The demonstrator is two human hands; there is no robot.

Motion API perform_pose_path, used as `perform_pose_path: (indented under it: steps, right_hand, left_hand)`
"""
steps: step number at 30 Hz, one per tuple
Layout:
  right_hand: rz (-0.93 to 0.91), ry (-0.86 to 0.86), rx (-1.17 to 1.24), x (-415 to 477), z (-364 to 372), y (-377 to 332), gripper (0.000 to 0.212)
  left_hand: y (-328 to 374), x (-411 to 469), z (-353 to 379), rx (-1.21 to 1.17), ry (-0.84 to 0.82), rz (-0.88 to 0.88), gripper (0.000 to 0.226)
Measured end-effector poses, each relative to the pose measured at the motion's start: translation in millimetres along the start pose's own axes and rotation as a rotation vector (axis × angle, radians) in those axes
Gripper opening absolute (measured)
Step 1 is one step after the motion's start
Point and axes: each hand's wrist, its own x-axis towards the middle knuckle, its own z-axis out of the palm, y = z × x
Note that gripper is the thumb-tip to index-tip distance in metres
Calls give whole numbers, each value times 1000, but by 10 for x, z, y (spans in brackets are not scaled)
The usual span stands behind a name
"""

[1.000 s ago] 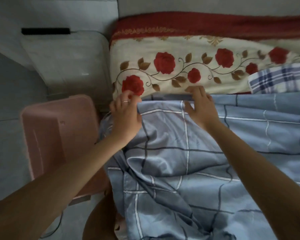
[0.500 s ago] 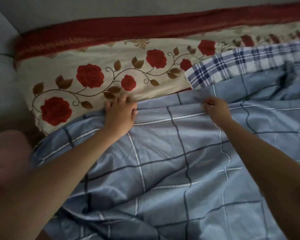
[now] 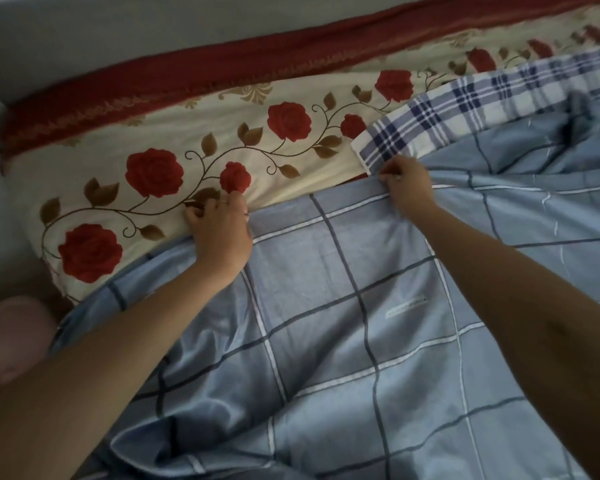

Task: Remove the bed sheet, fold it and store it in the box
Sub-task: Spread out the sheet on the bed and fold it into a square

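Observation:
The blue checked bed sheet (image 3: 343, 306) lies rumpled across the bed and fills the lower and right part of the view. My left hand (image 3: 218, 230) rests with curled fingers on the sheet's far edge, where it meets the rose-patterned cover (image 3: 194, 140). My right hand (image 3: 407, 188) pinches the same far edge further right, beside a blue-and-white plaid cloth (image 3: 464, 102). A pink box (image 3: 11, 337) shows blurred at the lower left, partly hidden behind my left forearm.
The cream cover with red roses and a dark red border (image 3: 222, 60) runs along the far side of the bed against a grey wall (image 3: 118, 26). A grey surface (image 3: 0, 209) lies at the left, past the bed's end.
The view has swung right, so the pink box has slid almost out of sight. Both hands have moved right along the sheet's far edge, and the right hand now pinches it.

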Motion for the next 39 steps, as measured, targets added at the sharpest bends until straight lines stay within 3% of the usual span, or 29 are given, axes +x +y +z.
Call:
perform_pose_path:
  steps: [5,9,13,17,20,26,30,32,35,39]
  right_hand:
    - [-137,21,-86,-7,-281,391,46]
    - [47,99,-330,33,-701,891,62]
    - [162,27,-311,228,-1109,1556,62]
    - [122,-38,-372,520,-1271,2031,56]
    - [181,54,-352,686,-1234,2235,39]
    - [189,253,-148,679,-1348,2464,17]
    - [184,379,52,1012,-1634,2313,23]
    - [170,373,89,1301,-1720,2128,24]
    - [156,275,44,1706,-1632,1914,27]
    - [232,187,41,1912,-1267,2051,25]
  left_hand:
    - [469,90,84,-70,36,285,19]
    - [1118,372,286,-157,-36,429,35]
    - [1901,738,505,-134,-120,510,43]
    - [2567,1097,744,-118,-216,530,29]
    - [2748,1253,893,-63,-205,591,23]
    - [2694,1303,1039,-245,-91,546,17]
    - [2777,1327,996,-363,-105,391,12]
    - [2815,1347,991,-413,-86,338,11]
    - [2774,1313,1055,-389,90,399,13]
    - [2766,1300,1120,-437,198,415,17]
